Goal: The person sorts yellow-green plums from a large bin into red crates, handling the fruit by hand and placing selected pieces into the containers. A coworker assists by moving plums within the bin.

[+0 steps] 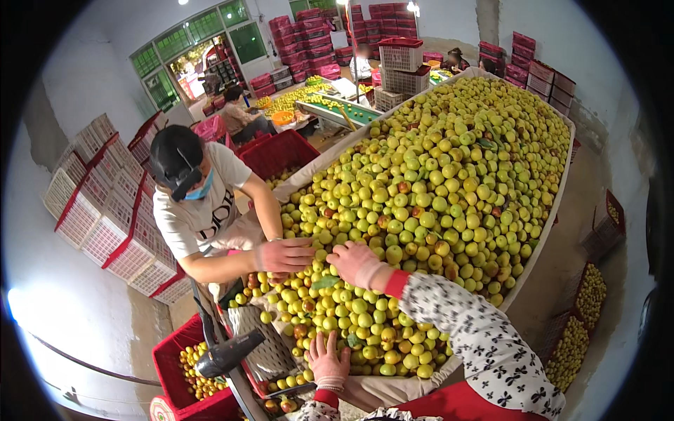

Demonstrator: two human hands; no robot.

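Observation:
A large heap of yellow-green jujube-like fruits (410, 210) fills a cloth-lined bin. My right hand (355, 263), in a thin glove, rests on the heap with bent fingers; whether a fruit is under them is hidden. My left hand (327, 363), also gloved, lies with spread fingers at the heap's near edge, beside a perforated chute (263, 342). A green leaf (325, 282) lies on the fruits between my hands. Close to my right hand is a co-worker's gloved hand (287, 255), reaching in from the left.
A co-worker in a cap and mask (205, 200) stands at left. Red crate (174, 363) with fruits sits lower left, beside a black lamp-like device (229, 355). Stacked crates (116, 216) line the left wall. Fruit-filled crates (566, 347) stand right. Further back, people sit by a green sorting table (342, 108).

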